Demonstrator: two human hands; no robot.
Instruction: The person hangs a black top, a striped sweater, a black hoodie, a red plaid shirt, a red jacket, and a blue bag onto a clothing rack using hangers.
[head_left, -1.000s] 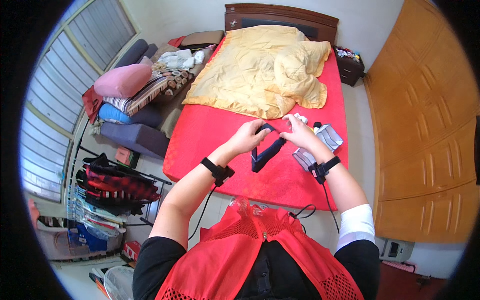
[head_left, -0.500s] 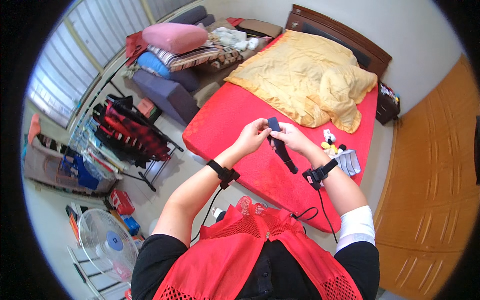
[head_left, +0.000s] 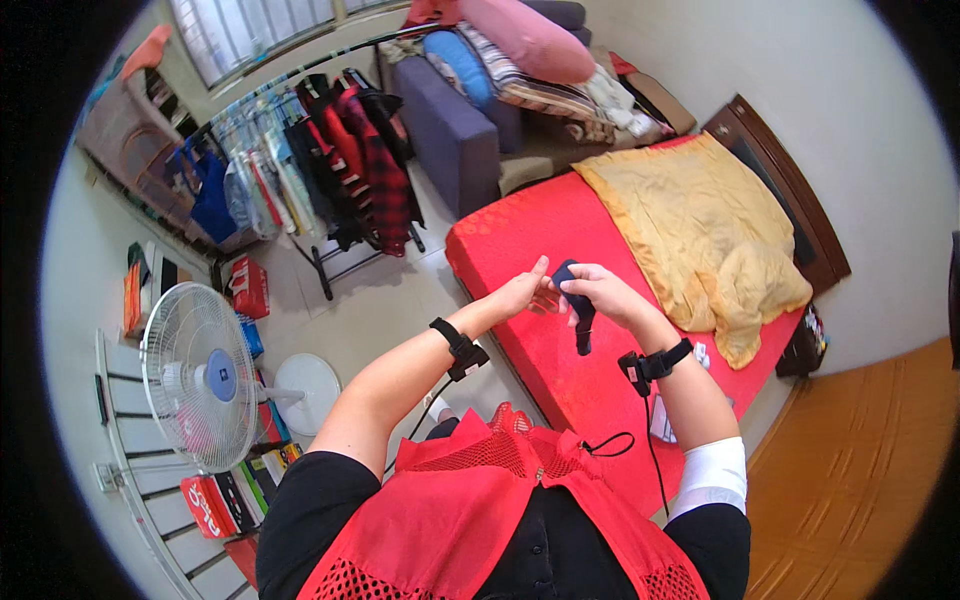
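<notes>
A dark navy sock hangs over the red bed, its lower end dangling free. My right hand is closed on its upper part, thumb and fingers pinching the folded cloth. Just to the left, my left hand has its thumb raised and its fingers loosely apart. Its fingertips are close to the sock, but I see no grip on it. Black bands with small boxes and cables sit on both wrists.
The red bed carries a rumpled yellow blanket. Beyond stand a purple sofa piled with cushions and a clothes rack full of garments. A white fan stands at the left; a wooden door is at the right.
My view has swung left, showing more of the fan and clothes rack. My left hand has let go of the sock and drawn slightly away; my right hand keeps hold.
</notes>
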